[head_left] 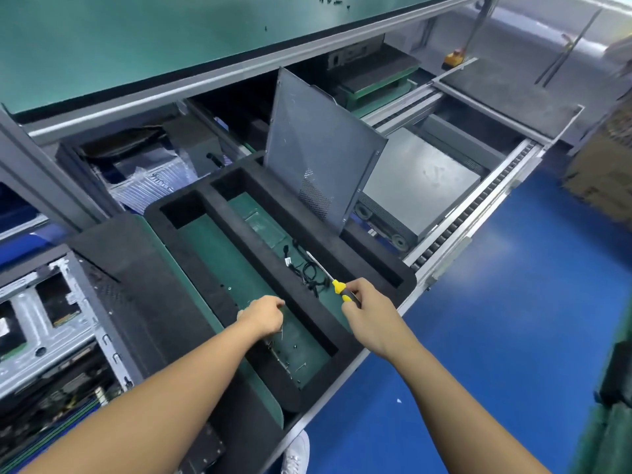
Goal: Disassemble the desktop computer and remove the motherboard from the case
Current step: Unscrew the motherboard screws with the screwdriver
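Open PC case (34,323) far left, mobo (65,405) inside

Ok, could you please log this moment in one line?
left hand: curled above screws in foam tray | right hand: grips screwdriver | side panel: upright in tray

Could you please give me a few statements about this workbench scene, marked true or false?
1. The right hand grips a screwdriver with a yellow and black handle. True.
2. The grey side panel lies flat on the floor. False: it stands upright at the far end of the foam tray.
3. Black cables lie in the tray compartment just ahead of the screwdriver. True.
4. The left hand reaches inside the computer case. False: it is over the tray compartment that holds loose screws; the case sits off to its left.
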Tool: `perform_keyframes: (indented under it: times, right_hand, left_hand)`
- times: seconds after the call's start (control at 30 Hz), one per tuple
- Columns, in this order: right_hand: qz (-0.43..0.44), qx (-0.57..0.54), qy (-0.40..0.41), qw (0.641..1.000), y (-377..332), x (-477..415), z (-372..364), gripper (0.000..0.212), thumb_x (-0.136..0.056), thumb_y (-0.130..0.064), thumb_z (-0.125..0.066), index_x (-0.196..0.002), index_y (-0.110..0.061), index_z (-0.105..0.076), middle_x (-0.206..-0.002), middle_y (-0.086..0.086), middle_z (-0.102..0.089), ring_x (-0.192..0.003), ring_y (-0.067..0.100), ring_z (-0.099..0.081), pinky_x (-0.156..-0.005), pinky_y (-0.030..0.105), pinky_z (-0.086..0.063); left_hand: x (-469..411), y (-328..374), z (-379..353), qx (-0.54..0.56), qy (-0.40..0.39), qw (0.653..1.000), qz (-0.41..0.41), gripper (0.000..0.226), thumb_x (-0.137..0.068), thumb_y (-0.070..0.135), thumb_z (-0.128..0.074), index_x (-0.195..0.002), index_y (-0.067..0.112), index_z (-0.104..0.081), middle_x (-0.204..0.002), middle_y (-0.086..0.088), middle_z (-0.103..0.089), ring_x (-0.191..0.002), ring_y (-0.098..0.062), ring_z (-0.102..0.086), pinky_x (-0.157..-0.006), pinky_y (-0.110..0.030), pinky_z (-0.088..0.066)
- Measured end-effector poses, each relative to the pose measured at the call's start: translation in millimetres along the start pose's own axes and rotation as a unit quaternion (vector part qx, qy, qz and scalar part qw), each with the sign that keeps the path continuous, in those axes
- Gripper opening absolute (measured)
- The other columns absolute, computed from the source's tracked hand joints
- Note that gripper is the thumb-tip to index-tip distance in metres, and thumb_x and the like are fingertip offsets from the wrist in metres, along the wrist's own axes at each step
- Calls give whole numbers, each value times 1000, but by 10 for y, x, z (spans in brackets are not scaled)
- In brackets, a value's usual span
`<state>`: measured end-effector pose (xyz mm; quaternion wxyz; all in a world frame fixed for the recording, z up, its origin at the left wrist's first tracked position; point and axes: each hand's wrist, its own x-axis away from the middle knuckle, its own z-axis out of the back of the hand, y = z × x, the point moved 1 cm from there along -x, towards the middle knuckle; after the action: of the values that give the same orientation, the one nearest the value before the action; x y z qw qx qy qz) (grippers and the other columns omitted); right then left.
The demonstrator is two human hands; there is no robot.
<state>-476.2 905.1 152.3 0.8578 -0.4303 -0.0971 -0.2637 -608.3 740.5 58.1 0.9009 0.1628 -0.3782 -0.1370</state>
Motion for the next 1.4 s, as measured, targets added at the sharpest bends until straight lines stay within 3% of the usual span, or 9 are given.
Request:
perform_keyframes:
  times: [0.1,0.17,0.37,0.5,0.67,0.77,1.0,1.27,1.4]
  right_hand:
    - [25,-9,8,1000,-183,41,-84,15,-95,-29,-44,-108,-31,-51,-70,-12,-54,-54,3,-48,-55,24,-36]
    - [39,-33,14,999,-318,109,-173,10,-93,-31,-44,-99,-33,-51,-67,-15,-54,-54,-1,-47,-56,25,-37]
    - [98,-87,22,991,-809,371,-446,7,-78,-35,-44,-82,-30,-49,-63,-3,-52,-50,6,-40,-50,28,-38]
    - [130,-123,-32,983,-1111,573,-634,8,-85,-16,-48,-83,-23,-51,-65,7,-54,-60,16,-43,-54,30,-37]
    - [166,-104,-151,969,-1388,849,-847,14,-85,-7,-47,-87,-20,-53,-66,0,-57,-57,14,-48,-51,23,-38]
    - [207,10,-216,954,-1542,978,-929,16,-89,-10,-53,-90,-25,-56,-72,-1,-63,-63,16,-52,-60,33,-43]
    - [248,204,-205,924,-1808,1204,-1137,6,-89,-33,-68,-90,-33,-62,-83,-8,-66,-76,10,-59,-68,26,-49]
    - [195,394,-158,884,-1872,1429,-1744,13,-91,-44,-59,-91,-33,-52,-78,-8,-51,-62,7,-47,-47,23,-30]
    - [163,419,-147,881,-1838,1442,-1782,16,-92,-47,-56,-89,-34,-48,-80,-9,-47,-70,17,-52,-51,24,-34]
  left_hand:
    - [113,-53,234,118,-35,992,-16,43,-90,-1,-32,-104,17,-67,-99,2,-73,-84,-19,-64,-68,-30,-54]
    - [247,-111,389,147,-58,987,-31,36,-92,1,-33,-100,14,-66,-82,1,-74,-64,-16,-63,-45,-21,-41]
    - [645,-386,738,226,-45,969,-94,31,-94,9,-41,-101,18,-69,-70,0,-70,-47,-10,-48,-41,-19,-32]
    - [888,-682,952,402,-93,904,-114,25,-98,4,-44,-112,6,-65,-79,-12,-67,-52,-14,-48,-37,-21,-34]
    - [1264,-1004,1148,493,-229,811,-218,24,-96,9,-47,-110,8,-66,-84,-8,-65,-50,-10,-53,-39,-19,-40]
    - [1476,-1259,1119,461,-317,789,-253,23,-93,18,-52,-109,9,-66,-92,-9,-64,-69,-14,-61,-61,-23,-52]
    - [1606,-1835,949,330,-371,807,-320,28,-95,5,-57,-121,16,-63,-115,-3,-69,-105,-20,-65,-89,-31,-53]
    - [1545,-1987,565,43,-236,914,-328,23,-83,10,-75,-93,30,-70,-66,33,-63,-64,15,-57,-62,0,-37]
    - [1488,-1996,155,-66,-112,933,-336,17,-81,23,-76,-94,24,-66,-65,21,-53,-68,-10,-54,-60,-20,-41]
